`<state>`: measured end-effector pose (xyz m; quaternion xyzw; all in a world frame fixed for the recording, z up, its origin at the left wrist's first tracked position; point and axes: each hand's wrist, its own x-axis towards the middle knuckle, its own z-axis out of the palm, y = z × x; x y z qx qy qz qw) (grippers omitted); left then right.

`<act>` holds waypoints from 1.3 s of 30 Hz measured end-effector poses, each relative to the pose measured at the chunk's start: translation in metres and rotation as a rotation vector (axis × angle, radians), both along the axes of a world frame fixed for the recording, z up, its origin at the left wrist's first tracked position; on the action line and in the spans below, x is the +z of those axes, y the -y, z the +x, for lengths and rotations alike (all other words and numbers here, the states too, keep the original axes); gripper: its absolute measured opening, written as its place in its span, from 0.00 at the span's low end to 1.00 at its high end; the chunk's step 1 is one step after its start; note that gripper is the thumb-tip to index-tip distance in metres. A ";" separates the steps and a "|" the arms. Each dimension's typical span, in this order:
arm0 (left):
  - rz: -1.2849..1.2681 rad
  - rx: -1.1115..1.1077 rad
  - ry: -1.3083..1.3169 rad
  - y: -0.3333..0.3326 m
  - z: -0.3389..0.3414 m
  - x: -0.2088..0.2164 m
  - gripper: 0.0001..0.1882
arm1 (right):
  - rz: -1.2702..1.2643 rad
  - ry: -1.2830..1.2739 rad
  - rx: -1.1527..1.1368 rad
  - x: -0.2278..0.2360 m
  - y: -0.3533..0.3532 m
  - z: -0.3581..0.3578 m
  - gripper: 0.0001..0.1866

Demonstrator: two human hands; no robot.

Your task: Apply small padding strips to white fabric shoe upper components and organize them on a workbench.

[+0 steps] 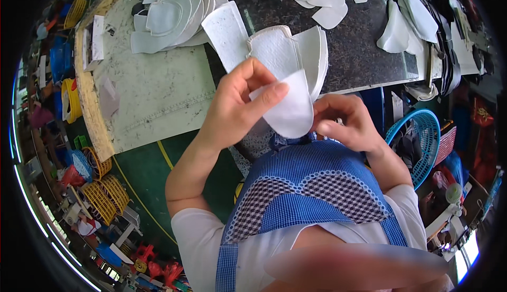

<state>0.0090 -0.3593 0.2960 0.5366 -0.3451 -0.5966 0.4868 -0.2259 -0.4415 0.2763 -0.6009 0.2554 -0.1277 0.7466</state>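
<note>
Above my apron, my left hand (245, 102) pinches a white rounded fabric piece (292, 110) between thumb and fingers. My right hand (346, 123) is curled beside the piece's right edge. Something small glints between its thumb and fingers, too small to name. Just beyond my hands, a padded white piece with a stitched edge (274, 52) lies at the table's front edge. To its right is a stack of curved white pieces (318, 54). A flat, speckled white piece (226, 33) rests to its left.
A pale board (158, 96) with ruler-like markings covers the table's left part, with layered white pieces (177, 20) at its back. More white cutouts (330, 15) lie on the dark tabletop (354, 62). A blue basket (425, 139) stands at right; yellow baskets (105, 197) stand lower left.
</note>
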 end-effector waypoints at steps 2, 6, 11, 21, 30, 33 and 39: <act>-0.087 0.066 0.008 0.013 0.003 -0.005 0.12 | 0.102 -0.111 -0.059 0.002 0.004 0.019 0.12; -0.227 0.098 0.488 0.033 0.020 -0.021 0.13 | -0.010 -0.171 -0.116 0.000 0.022 0.042 0.16; -0.268 0.063 0.667 0.040 0.029 -0.048 0.09 | -0.031 -0.312 -0.110 -0.012 0.024 0.049 0.17; -0.594 0.060 1.293 0.042 0.010 -0.051 0.19 | -0.025 -0.421 -0.143 -0.009 0.026 0.053 0.16; -0.524 -0.568 1.261 0.008 -0.011 -0.054 0.57 | -0.674 -0.618 0.245 0.001 0.058 -0.001 0.19; -0.543 -0.622 1.246 0.010 -0.009 -0.044 0.56 | -0.773 -0.674 -0.448 0.005 0.101 -0.062 0.05; -0.701 -0.377 1.042 0.020 -0.004 -0.029 0.41 | -1.734 -0.661 -0.307 -0.028 0.155 -0.128 0.16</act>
